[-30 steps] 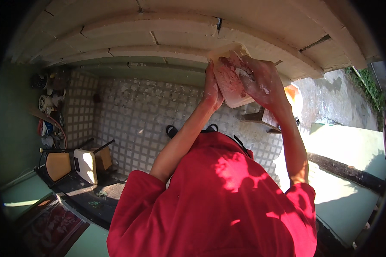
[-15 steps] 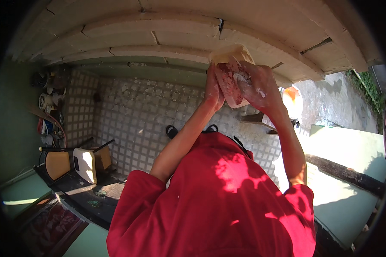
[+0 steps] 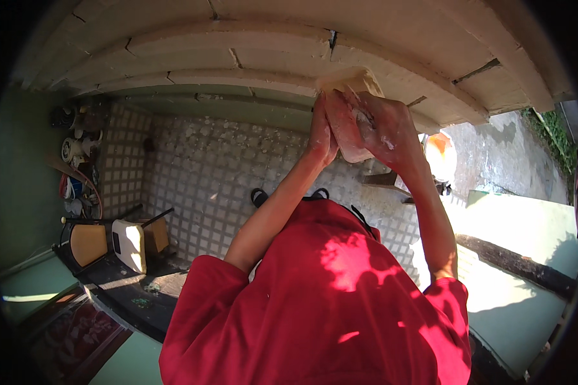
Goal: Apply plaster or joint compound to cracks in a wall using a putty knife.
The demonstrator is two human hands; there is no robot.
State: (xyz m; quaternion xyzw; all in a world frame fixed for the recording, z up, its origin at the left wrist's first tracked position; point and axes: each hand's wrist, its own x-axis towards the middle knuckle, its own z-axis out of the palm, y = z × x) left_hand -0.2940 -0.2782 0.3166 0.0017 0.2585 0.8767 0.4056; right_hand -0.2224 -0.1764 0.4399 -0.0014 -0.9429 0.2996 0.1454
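Both my hands are raised, close below the wooden beams overhead. My left hand [image 3: 321,131] is wrapped along the left side of a pale, rectangular plastic tub [image 3: 354,153], tilted in my grasp. My right hand [image 3: 390,128] is curled over the tub's right side, its fingers bent inward and smeared with white paste. Whatever those fingers pinch is hidden. Reddish light tints the tub, and its inside is mostly covered by my hands.
Pale beams [image 3: 237,29] with dark gaps run overhead. An orange-and-white bucket [image 3: 440,154] stands in sunlight at right, near a wooden piece [image 3: 386,181]. Chairs [image 3: 130,245] sit at lower left, below stacked clutter [image 3: 74,154]. Patterned tiles [image 3: 192,167] cover the floor.
My right hand has turned and closed in toward my left, covering more of the tub. The tub's reddish inside shows less. My arms stay raised in nearly the same place.
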